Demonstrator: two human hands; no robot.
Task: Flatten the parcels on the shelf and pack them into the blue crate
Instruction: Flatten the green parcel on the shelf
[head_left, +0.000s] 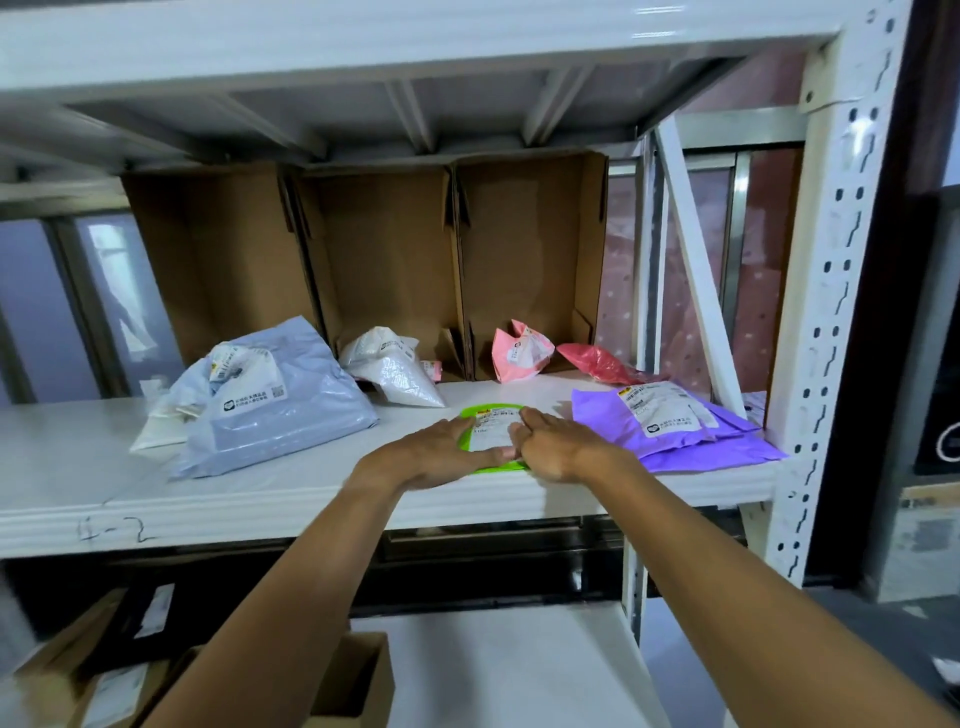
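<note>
Head cam, op1 here: my left grip (441, 453) and right grip (557, 441) both lie flat, fingers released, pressing down on the green parcel (488, 435) near the front edge of the shelf (260, 467). Nothing grasped. I'd call this the flattening step.

op2: yep. The purple parcel (691, 434) sits just right of it, the grey-blue parcel (280, 410) off left. No blue crate in view, so next I'd pinch the green one's edge, lift, and look around for it.

Green parcel (491, 435) flat on shelf (291, 483)
</note>
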